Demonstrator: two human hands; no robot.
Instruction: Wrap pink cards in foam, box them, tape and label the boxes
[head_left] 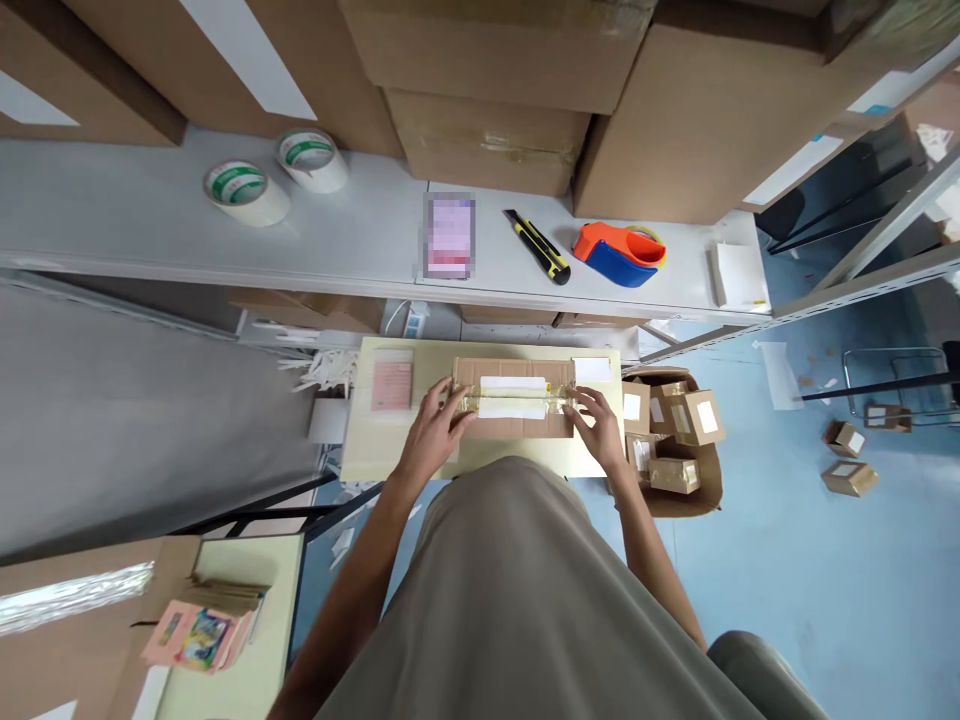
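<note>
The left hand and right hand are at the two short ends of a piece of brown cardboard, thumbs a little apart from the fingers; whether they pinch it or only touch it, I cannot tell. The cardboard lies just right of the worktop's middle, with white labels and clear tape along its length. A pink sheet lies near the worktop's left edge, white paper at its far right corner. Just beyond the right edge, an open carton holds small boxes. Past the far edge, a grey shelf bears a black and yellow knife, an orange and blue tape dispenser and, farther left, two tape rolls
</note>
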